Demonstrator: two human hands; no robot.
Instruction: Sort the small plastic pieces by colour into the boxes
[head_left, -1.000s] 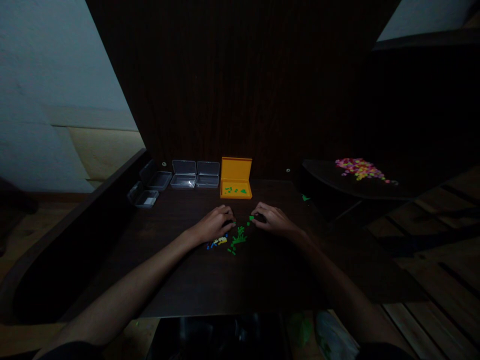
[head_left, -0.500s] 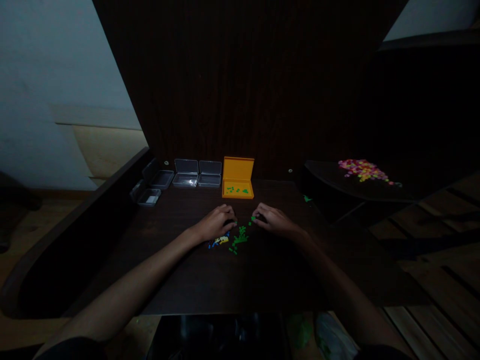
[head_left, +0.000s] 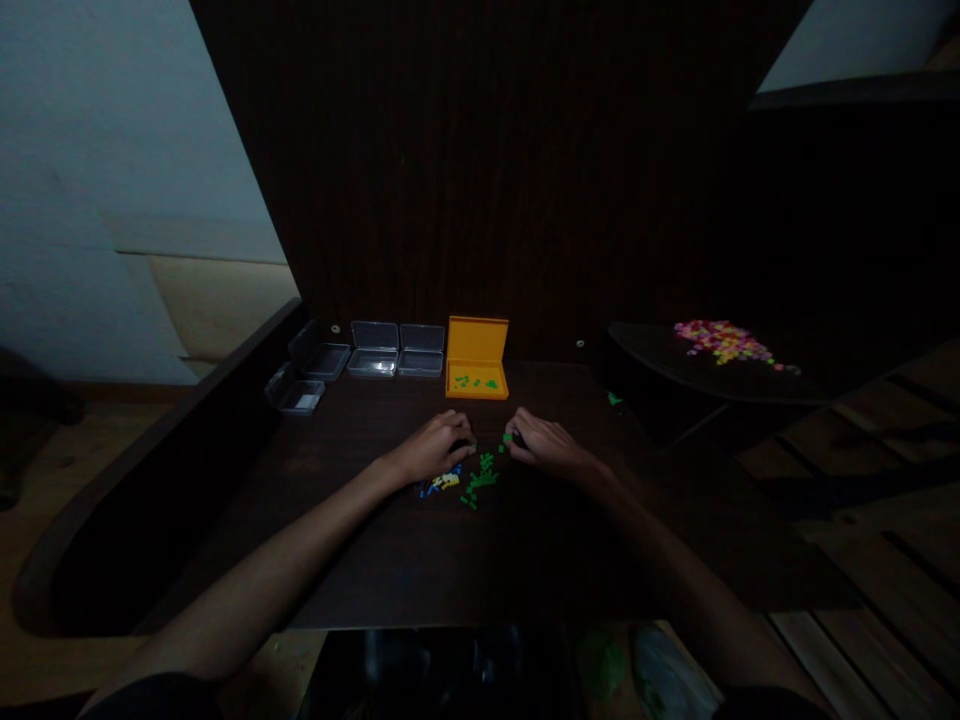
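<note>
My left hand (head_left: 439,447) is closed in a pinch above the table, with a speck of green at its fingertips. Just below it lies a small pile of blue, white and yellow pieces (head_left: 442,482). Across a narrow gap, my right hand (head_left: 546,442) pinches a small green plastic piece (head_left: 508,438) between thumb and fingers. Between and below the hands, several loose green pieces (head_left: 484,478) are scattered. Behind them stands an open orange box (head_left: 477,340), lid up against the back panel, with some green pieces in its tray.
Several clear plastic boxes (head_left: 373,364) stand open along the back left of the dark table (head_left: 360,580). A heap of colourful beads (head_left: 724,342) lies on the side shelf at right. Near that shelf is a green scrap (head_left: 614,398). A raised side panel (head_left: 187,450) borders the left.
The view has shifted very slightly. Both hands hold nearly the same pinched poses, and the boxes and piles stay where they were.
</note>
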